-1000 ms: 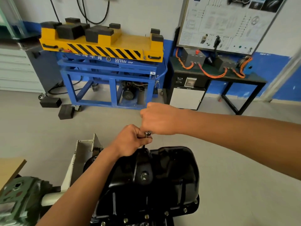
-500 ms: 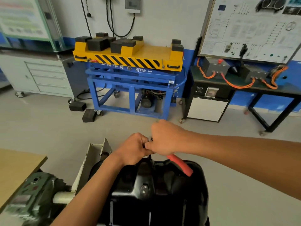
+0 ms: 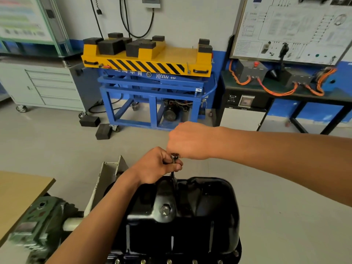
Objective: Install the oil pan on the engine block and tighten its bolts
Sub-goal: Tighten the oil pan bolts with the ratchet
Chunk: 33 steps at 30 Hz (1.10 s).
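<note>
– Low in the middle of the head view, what is there?
– A glossy black oil pan (image 3: 200,216), belly up. Its rim runs along the bottom edge of the frame with a row of silver bolts (image 3: 168,261) in it. A bolt-like plug (image 3: 165,210) sits on its near face.
– And the hands?
– Both meet at the pan's far edge. The left hand (image 3: 158,166) is curled round the thin upright shaft of a wrench (image 3: 174,156), just under its silver head. The right hand (image 3: 190,141) is a closed fist touching that head from above and gripping the handle, of which only a red sliver shows.
– What surrounds them?
– At the left are a tan surface (image 3: 17,193) and a blurred green metal part (image 3: 38,225). Across the grey floor (image 3: 285,187) a yellow-and-blue lift cart (image 3: 148,61) stands against the wall. A grey drawer cabinet (image 3: 51,86) is to its left and a wiring board (image 3: 293,27) to its right.
</note>
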Available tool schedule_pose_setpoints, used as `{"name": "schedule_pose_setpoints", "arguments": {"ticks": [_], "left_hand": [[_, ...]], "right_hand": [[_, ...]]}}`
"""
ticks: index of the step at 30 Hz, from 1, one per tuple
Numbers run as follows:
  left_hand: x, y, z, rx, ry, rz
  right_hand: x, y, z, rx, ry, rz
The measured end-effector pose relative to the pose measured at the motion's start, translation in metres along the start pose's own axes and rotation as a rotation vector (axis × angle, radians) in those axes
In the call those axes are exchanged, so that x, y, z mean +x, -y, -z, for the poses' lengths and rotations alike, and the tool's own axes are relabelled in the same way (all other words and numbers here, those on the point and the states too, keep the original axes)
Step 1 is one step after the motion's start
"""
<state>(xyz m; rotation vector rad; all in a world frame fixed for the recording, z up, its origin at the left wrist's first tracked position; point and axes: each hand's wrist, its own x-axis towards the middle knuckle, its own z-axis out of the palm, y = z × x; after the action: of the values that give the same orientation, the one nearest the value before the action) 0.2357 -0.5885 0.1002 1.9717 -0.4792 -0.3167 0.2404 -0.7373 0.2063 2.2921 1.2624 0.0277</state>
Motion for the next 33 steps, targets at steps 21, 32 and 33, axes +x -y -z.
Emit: {"name": "schedule_pose_setpoints", "arguments": {"ticks": [21,32,33], "left_hand": [[0.000,0.002,0.001,-0.005,0.041,0.038],[-0.001,-0.003,0.001,0.082,0.025,0.018],[-0.002,-0.005,0.001,0.104,0.040,0.016]], "right_hand": [[0.003,0.010,0.004,-0.042,0.012,-0.038],[-0.003,0.019,-0.007,0.336,0.067,-0.340],[-0.002,0.023,-0.008,0.380,0.060,-0.396]]}}
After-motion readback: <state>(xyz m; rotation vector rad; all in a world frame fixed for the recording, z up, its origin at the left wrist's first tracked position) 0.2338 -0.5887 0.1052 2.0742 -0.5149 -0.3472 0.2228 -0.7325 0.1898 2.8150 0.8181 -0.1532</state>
